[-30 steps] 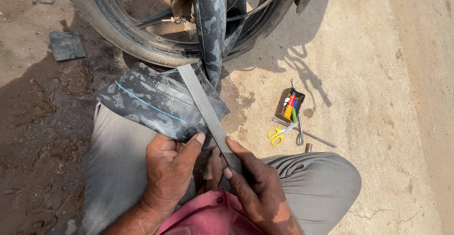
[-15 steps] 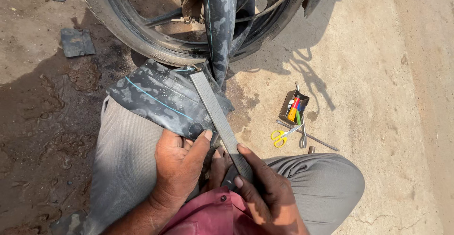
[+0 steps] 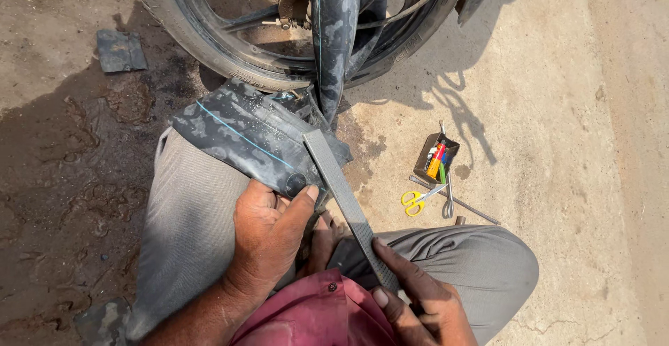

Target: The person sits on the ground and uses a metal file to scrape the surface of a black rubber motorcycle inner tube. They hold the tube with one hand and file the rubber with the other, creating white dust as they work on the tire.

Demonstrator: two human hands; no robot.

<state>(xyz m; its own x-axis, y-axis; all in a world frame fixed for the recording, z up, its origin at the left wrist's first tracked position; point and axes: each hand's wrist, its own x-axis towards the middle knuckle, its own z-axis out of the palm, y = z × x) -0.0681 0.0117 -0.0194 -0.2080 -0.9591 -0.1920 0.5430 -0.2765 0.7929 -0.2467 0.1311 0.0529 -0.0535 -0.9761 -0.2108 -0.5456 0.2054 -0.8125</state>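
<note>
Draping from wheel (image 3: 209, 46): black inner tube (image 3: 244, 133), laid over knee below wheel for support. Left hand (image 3: 268, 238) pinching tube flat, steadying it. Right hand (image 3: 418, 297) closed round flat file (image 3: 345, 200), angled toward wheel. Scissors (image 3: 418, 200) right of wheel.

wheel (image 3: 209, 46) top and right hand (image 3: 418, 304) cut off.

Two hands are at work, the left hand (image 3: 268, 238) and the right hand (image 3: 418, 297), with one flat metal file (image 3: 345, 203) and one black inner tube (image 3: 254, 137) between and just beyond them. Farther ahead stands one wheel (image 3: 209, 46). To the right of the hands lie one pair of yellow-handled scissors (image 3: 417, 200), one small open box (image 3: 436, 158) and one thin metal rod (image 3: 460, 203); two dark rubber scraps (image 3: 120, 50) lie to the left, one far ahead and one near.
</note>
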